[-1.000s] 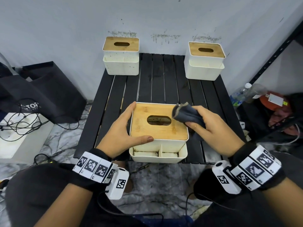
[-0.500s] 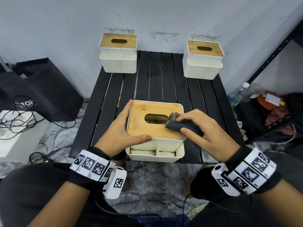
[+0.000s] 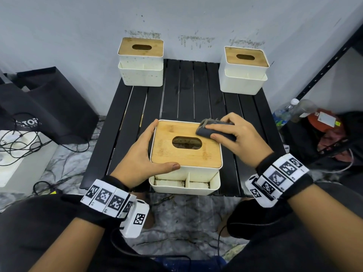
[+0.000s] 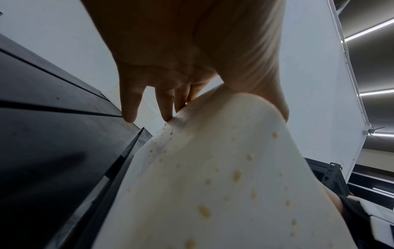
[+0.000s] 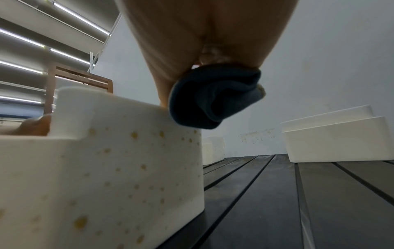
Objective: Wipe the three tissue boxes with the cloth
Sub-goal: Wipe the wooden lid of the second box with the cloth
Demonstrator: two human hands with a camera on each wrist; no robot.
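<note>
Right hand (image 3: 242, 139) clutching cloth (image 3: 213, 132) on near box (image 3: 169, 156), left hand (image 3: 137, 156) seemingly flat — boxes (image 3: 140, 75) behind

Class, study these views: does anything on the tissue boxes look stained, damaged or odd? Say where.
Yes. The near tissue box's white sides carry yellow-brown spots, and its front tray shows brown grime inside. The far-left box is speckled too.

Bunched dark cloth (image 3: 212, 131) lies atop near box (image 3: 186, 156); left box (image 3: 140, 75), right box (image 3: 243, 83) behind.
</note>
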